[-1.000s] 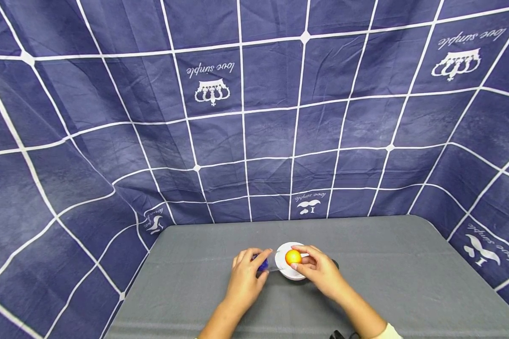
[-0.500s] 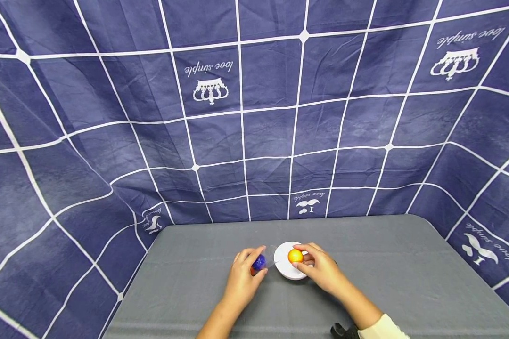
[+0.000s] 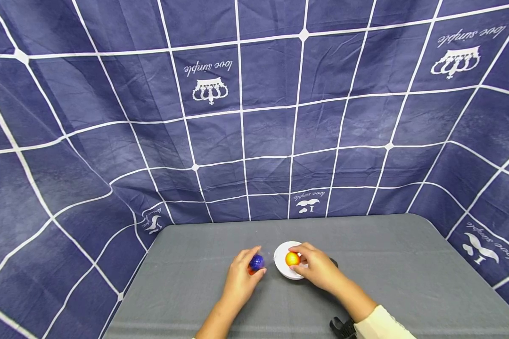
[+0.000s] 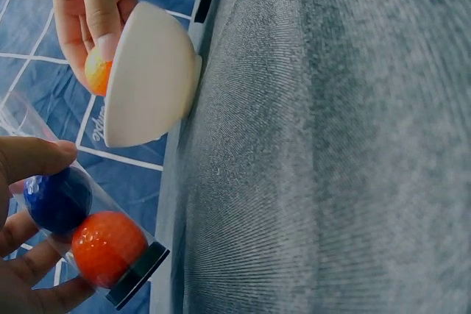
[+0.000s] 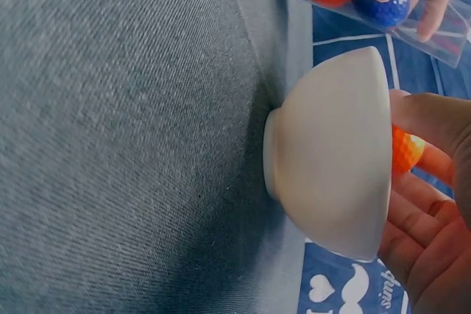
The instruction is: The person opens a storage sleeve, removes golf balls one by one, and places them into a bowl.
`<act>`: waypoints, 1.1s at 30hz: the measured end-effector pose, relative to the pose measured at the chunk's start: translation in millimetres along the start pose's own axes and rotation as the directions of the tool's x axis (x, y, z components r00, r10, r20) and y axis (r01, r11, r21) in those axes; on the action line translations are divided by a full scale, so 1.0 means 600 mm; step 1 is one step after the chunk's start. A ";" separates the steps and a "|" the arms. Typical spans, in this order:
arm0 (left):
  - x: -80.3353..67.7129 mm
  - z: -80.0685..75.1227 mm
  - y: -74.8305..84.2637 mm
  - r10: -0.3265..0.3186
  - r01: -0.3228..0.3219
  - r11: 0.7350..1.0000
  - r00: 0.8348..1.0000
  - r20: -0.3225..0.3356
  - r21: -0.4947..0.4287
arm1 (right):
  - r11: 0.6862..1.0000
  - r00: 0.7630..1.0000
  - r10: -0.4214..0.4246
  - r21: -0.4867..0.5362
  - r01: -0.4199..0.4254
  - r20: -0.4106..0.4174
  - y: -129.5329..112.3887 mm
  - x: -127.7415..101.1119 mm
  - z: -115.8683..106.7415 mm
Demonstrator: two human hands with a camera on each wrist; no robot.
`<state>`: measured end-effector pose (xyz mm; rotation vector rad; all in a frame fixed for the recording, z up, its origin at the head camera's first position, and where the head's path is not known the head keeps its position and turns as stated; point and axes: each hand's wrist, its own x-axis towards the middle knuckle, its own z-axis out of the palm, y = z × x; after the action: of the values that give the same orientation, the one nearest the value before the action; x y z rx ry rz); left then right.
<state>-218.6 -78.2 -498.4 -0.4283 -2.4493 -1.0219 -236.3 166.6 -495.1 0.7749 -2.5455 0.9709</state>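
My left hand (image 3: 239,280) grips a clear tube (image 4: 103,198) with a black end cap (image 4: 138,276). Inside it, a red-orange golf ball (image 4: 110,248) sits against the cap, and a blue golf ball (image 4: 59,200) lies above that one. A white bowl (image 5: 331,152) stands upright on the table, just right of the tube. Over its mouth, my right hand (image 3: 322,268) pinches a yellow-orange golf ball (image 3: 292,259) between thumb and fingers. From the side, the bowl's rim hides part of this ball.
The grey cloth-covered table (image 3: 186,282) runs back to a blue curtain (image 3: 263,136) with white lines. A small black object (image 4: 205,2) lies on the table beyond the bowl. Near the right sleeve (image 3: 381,325) is a black strap (image 3: 342,328).
The tube has swung from pointing toward the bowl to standing more upright, so its blue and red-orange balls show. The right hand keeps its ball over the bowl, shifting only slightly.
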 end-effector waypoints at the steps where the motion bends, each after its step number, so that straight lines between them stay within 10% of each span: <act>1: 0.000 0.000 -0.001 -0.007 0.007 1.000 1.000 0.001 -0.006 | 1.000 1.000 0.000 -0.019 0.000 0.014 0.000 0.001 0.000; 33: 0.002 0.002 -0.002 -0.063 0.063 0.998 0.998 0.032 -0.024 | 0.953 0.984 -0.045 -0.287 0.093 0.171 0.000 0.032 0.014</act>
<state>-220.2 -78.0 -499.0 -0.3799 -2.4939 -1.0808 -252.6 153.6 -492.6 0.8771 -2.6942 0.5051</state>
